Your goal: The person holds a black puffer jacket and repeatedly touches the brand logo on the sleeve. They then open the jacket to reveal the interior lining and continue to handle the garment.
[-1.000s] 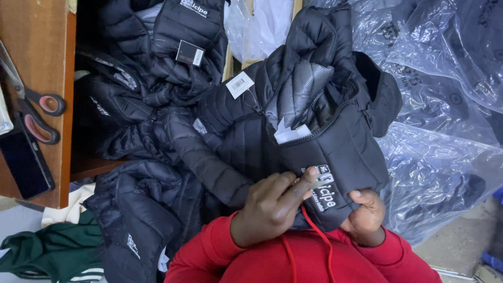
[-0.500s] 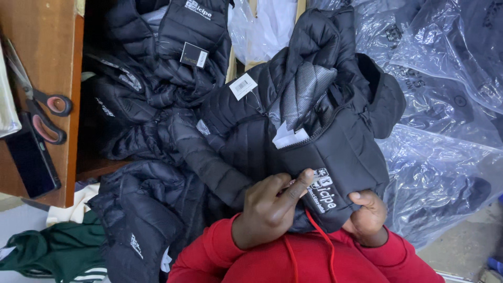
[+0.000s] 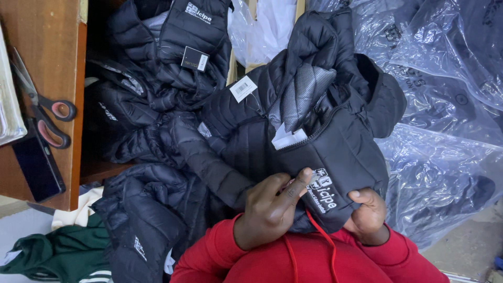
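Here, scissors point(image 3: 44, 112) lie on the wooden table point(image 3: 52, 52) far left. The left hand point(image 3: 272, 209) pinches the black puffer jacket point(image 3: 335, 152) beside its white printed logo, fingers closed on fabric; the right hand point(image 3: 367, 215) clamps the lower edge. Keeping the cloth taut between both hands should keep the logo flat.

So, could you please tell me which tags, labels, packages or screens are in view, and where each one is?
White hang tag: rectangular, on the middle black jacket.
Black tag: rectangular with a white end, on the upper jacket.
White printed logo: on the jacket both hands grip.
Clear plastic bags: crinkled, holding dark jackets, right side.
Dark phone: screen off, wooden shelf, left.
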